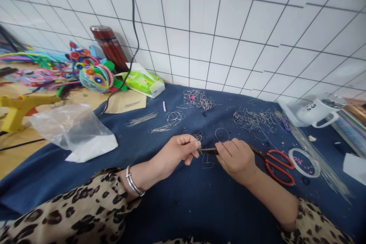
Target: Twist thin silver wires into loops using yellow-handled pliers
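Against a smooth white wall (pixel 206 19) ruled with dark lines, a pale, wood-toned bench (pixel 17 160) lies mostly under a matte, dark blue cloth (pixel 223 118), creased and specked with tiny scraps. At the left, a wrinkled clear plastic bag (pixel 68 122) holds something white in its lower end; at the right lies a sheaf of long, straight, shiny strands (pixel 323 160). Behind the bag are a glossy red-brown cylindrical flask (pixel 110 47), a rounded, many-coloured craft piece (pixel 95 76) and a crinkled green-and-white packet (pixel 144 80). The hands are apart, a dark, narrow metal tool (pixel 210 151) spanning the gap: the right hand (pixel 237 160) is wrapped round it, and the left hand (pixel 177 152) pinches a thin wire (pixel 199 148) between thumb and fingertips at the tool's tip. Beside the right wrist are looped red scissor handles (pixel 280 166). Farther right sits a smooth white mug (pixel 317 112) with black numerals, its contents hidden. Springy wire tangles (pixel 254 119) lie beyond the hands. A round, pale-rimmed dish (pixel 291 159) encircles small pink bits (pixel 299 159); left of the tangles sits a slighter, airy wire coil (pixel 175 118).
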